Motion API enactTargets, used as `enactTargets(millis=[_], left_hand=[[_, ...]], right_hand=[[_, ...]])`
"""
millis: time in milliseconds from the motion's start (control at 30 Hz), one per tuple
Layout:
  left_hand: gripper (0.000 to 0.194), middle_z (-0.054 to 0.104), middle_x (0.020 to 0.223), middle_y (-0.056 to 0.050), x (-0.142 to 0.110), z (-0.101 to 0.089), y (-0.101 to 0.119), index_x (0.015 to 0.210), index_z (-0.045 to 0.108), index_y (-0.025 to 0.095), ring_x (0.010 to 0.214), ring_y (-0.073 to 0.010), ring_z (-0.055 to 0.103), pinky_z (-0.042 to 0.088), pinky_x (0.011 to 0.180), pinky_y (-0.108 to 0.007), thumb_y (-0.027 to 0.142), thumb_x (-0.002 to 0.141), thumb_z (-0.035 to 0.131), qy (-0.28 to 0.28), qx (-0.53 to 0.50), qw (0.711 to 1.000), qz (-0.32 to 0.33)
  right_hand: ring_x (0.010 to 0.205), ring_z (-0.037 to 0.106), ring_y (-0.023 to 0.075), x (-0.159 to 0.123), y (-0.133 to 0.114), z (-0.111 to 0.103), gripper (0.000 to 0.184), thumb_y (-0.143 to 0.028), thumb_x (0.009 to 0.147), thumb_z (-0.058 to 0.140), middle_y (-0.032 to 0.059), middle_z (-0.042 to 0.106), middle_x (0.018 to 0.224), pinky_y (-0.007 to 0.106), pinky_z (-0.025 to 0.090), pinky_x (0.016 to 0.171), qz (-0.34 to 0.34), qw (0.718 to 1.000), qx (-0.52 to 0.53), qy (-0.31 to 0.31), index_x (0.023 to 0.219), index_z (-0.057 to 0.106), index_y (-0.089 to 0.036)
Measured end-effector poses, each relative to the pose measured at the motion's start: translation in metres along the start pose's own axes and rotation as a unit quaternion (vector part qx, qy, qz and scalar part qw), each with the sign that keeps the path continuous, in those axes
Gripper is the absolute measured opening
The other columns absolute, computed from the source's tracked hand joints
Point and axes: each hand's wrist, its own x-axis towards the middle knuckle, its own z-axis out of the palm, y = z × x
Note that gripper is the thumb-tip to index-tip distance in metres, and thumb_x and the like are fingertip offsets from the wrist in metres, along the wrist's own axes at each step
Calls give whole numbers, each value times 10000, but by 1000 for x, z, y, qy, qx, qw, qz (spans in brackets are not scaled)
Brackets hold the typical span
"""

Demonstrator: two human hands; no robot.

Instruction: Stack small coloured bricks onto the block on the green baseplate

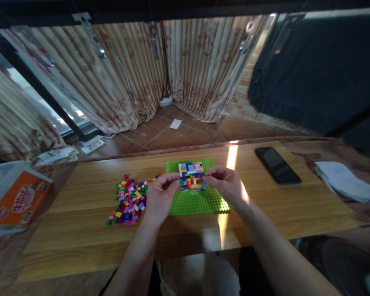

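A lime-green baseplate [191,204] lies on the wooden table, and a block of many-coloured toy bricks [191,174] stands on its upper middle. At the block's left side is my left hand [163,193], thumb and index finger pinched together at the edge. Opposite it, my right hand [223,183] pinches at the right side of the block, fingertips against it. Whether a loose brick sits in either pinch is too small to make out. Just left of my left hand spreads a pile of loose bricks [131,201], partly covered by that hand.
A black smartphone [277,165] lies on the right of the wooden table [89,238]. Beyond the right end are white papers [348,181]. An orange-and-white box [18,201] stands off the left end. Curtains [126,78] hang behind the tiled floor.
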Motion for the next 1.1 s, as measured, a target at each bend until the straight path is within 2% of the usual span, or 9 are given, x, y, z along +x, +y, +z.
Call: enactTargets(millis=[100,200,333,433,667,933,1100], left_hand=[[215,725,828,-25,-1,2,0,882,714,150,685,-124,648,553,726,-279,240,686,712,-8,-26,1000,-5],[218,730,847,-34,-3,4,1,890,714,150,702,-129,649,553,725,-279,239,691,713,-16,-28,999,3],[200,733,843,-35,-7,7,4,884,718,160,711,-135,649,551,723,-279,239,700,712,-22,-27,999,23],[183,733,828,-26,-9,9,6,875,721,166,693,-126,645,547,711,-268,226,703,711,-31,-39,998,27],[138,722,749,-9,-10,12,8,811,726,156,638,-100,625,525,655,-224,161,673,734,-53,-70,995,46],[141,714,705,-5,-10,11,7,802,735,157,621,-108,656,545,649,-236,188,668,761,-66,-151,986,-27],[149,705,704,1,-7,9,7,809,735,150,620,-90,640,519,649,-212,206,672,751,-24,-144,989,-38]], right_hand=[[625,593,123,-10,-6,14,137,-317,697,729,0,673,686,277,493,607,-44,998,-7,-41,724,667,-198],[652,597,129,-18,-6,24,146,-337,746,712,-2,671,722,283,490,629,-62,993,-59,-76,816,686,-212],[654,598,124,-21,-2,28,128,-321,766,710,-12,680,743,274,484,630,-85,988,-103,-71,849,690,-225],[681,618,129,-21,-2,27,61,-279,805,667,-11,696,750,274,487,656,-100,985,-118,-72,819,690,-225],[703,613,124,-24,-11,24,93,-215,856,605,-16,687,759,256,467,649,-161,964,-195,-86,803,682,-212],[695,613,134,-23,-11,21,99,-266,855,618,-9,686,747,273,482,643,-148,971,-153,-109,834,695,-210],[743,652,147,-17,-7,6,114,-281,849,625,12,722,812,291,518,697,-162,966,-189,-67,874,708,-206]])
